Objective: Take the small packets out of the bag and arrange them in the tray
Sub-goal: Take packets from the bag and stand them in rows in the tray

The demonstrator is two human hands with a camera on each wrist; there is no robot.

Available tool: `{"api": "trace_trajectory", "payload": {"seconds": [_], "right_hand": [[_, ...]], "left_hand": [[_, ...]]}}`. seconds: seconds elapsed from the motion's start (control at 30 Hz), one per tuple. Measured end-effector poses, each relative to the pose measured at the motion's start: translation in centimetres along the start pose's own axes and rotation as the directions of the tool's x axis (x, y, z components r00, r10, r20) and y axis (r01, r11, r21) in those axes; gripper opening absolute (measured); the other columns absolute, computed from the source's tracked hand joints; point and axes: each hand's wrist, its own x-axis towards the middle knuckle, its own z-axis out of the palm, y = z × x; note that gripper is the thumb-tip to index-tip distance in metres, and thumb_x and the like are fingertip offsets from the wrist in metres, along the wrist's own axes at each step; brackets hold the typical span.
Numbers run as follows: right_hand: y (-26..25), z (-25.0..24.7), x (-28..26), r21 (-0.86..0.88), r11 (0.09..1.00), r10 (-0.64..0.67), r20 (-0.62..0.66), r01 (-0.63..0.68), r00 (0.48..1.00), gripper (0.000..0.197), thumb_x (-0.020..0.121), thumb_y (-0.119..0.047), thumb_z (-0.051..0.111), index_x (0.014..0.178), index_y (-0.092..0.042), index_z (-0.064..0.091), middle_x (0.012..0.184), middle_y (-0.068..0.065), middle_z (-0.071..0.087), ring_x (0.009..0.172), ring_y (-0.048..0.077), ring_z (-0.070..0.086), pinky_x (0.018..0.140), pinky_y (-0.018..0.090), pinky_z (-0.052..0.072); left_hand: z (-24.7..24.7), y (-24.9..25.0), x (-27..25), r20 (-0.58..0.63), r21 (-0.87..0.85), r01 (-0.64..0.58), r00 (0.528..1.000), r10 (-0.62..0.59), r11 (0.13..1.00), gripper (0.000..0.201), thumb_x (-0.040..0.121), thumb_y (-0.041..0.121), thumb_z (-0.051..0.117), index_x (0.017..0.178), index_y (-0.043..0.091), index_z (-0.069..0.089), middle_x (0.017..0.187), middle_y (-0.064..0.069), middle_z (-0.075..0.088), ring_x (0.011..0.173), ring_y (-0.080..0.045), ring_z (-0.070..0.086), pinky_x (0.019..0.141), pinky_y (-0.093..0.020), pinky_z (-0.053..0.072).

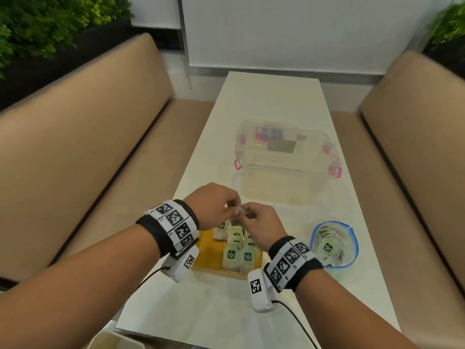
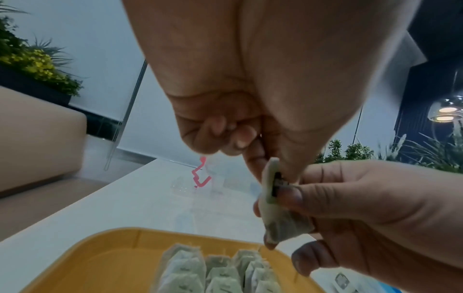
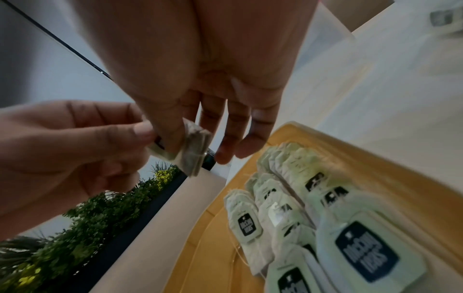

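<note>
— Pinching one packet [image 2: 271,200] between them, both hands meet above the far end of the tray [image 1: 210,250], yes?

— Yes. The left hand [image 1: 214,205] has thumb and forefinger closed on the packet's tag at the top, its other fingers curled into the palm. The right hand [image 1: 261,227] nips the packet lower down between thumb [image 2: 290,195] and forefinger, and its remaining fingers hang loosely, holding nothing more.

— And the packet itself?

— It hangs edge-on in the air, clear of the tray, just over the far rows.

— What lies under it?

— A yellow tray on the white table [image 1: 274,102], with tea packets [image 1: 239,253] laid in overlapping rows toward its right side, green tags with dark labels facing up. The left part of the tray floor is bare.

— Where is the bag?

— The bag [image 1: 334,244], clear with a blue zip rim, stands open to the right of the tray, near the right wrist, with more packets and white strings inside.

— Anything farther out?

— A clear plastic box [image 1: 286,159] with pink latches sits beyond the hands. Tan benches [image 1: 83,147] run along both sides of the table, with green plants [image 1: 37,23] behind them.
</note>
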Motion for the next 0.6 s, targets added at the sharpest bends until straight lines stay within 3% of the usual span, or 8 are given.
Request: {"api": "trace_trajectory", "payload": {"seconds": [0.07, 0.2, 0.3, 0.37, 0.47, 0.6], "right_hand": [[-0.2, 0.2, 0.1, -0.033, 0.999, -0.015, -0.008, 0.015, 1.0, 0.009, 0.087, -0.025, 0.072, 0.081, -0.019, 0.073, 0.076, 0.001, 0.074, 0.069, 0.013, 0.068, 0.067, 0.028, 0.054], [-0.3, -0.1, 0.5, -0.077, 0.997, -0.015, -0.047, 0.012, 0.999, 0.012, 0.086, -0.026, 0.074, 0.075, -0.021, 0.074, 0.066, -0.002, 0.069, 0.056, 0.004, 0.058, 0.058, 0.018, 0.046], [0.1, -0.2, 0.4, -0.088, 0.996, -0.003, -0.055, -0.002, 0.998, 0.01, 0.084, -0.031, 0.076, 0.083, -0.021, 0.075, 0.07, -0.006, 0.07, 0.058, 0.006, 0.058, 0.061, 0.023, 0.048], [0.6, -0.6, 0.2, -0.135, 0.991, -0.005, -0.093, -0.008, 0.996, 0.017, 0.081, -0.038, 0.077, 0.093, -0.026, 0.073, 0.082, -0.01, 0.07, 0.062, 0.004, 0.054, 0.063, 0.021, 0.045], [1.6, -2.0, -0.1, -0.271, 0.962, -0.02, -0.179, -0.03, 0.984, 0.025, 0.083, -0.035, 0.074, 0.106, -0.027, 0.066, 0.101, -0.008, 0.065, 0.069, 0.002, 0.049, 0.072, 0.022, 0.041], [2.5, -3.4, -0.8, -0.439, 0.884, 0.095, -0.16, -0.158, 0.982, 0.039, 0.087, -0.032, 0.07, 0.122, -0.022, 0.056, 0.116, 0.001, 0.054, 0.091, 0.011, 0.05, 0.078, 0.022, 0.038]], "left_hand": [[-0.2, 0.0, 0.0, -0.072, 0.002, 0.018, 0.997, -0.018, 1.0, 0.01, 0.091, 0.037, 0.059, 0.093, 0.031, 0.067, 0.093, 0.013, 0.068, 0.088, -0.01, 0.06, 0.079, -0.03, 0.049], [-0.6, -0.2, -0.1, -0.115, -0.028, 0.049, 0.992, -0.052, 0.998, 0.01, 0.091, 0.034, 0.061, 0.094, 0.03, 0.07, 0.093, 0.012, 0.069, 0.08, -0.007, 0.056, 0.07, -0.023, 0.04], [-0.7, -0.2, -0.3, -0.047, 0.015, 0.046, 0.998, -0.045, 0.999, 0.013, 0.093, 0.034, 0.059, 0.1, 0.03, 0.069, 0.097, 0.012, 0.069, 0.086, -0.008, 0.059, 0.074, -0.024, 0.046], [-0.5, -0.4, -0.3, -0.03, 0.079, 0.077, 0.997, -0.075, 0.994, 0.014, 0.094, 0.032, 0.055, 0.102, 0.031, 0.068, 0.099, 0.01, 0.069, 0.089, -0.012, 0.06, 0.076, -0.027, 0.049], [0.2, -1.1, 0.0, 0.024, 0.225, 0.151, 0.987, -0.16, 0.963, 0.016, 0.093, 0.026, 0.054, 0.103, 0.03, 0.067, 0.101, 0.006, 0.068, 0.086, -0.016, 0.06, 0.069, -0.028, 0.046], [2.1, -1.8, 0.7, 0.253, 0.366, 0.168, 0.929, -0.271, 0.915, 0.018, 0.089, 0.017, 0.061, 0.102, 0.025, 0.07, 0.103, 0.003, 0.067, 0.082, -0.017, 0.058, 0.068, -0.026, 0.043]]}}
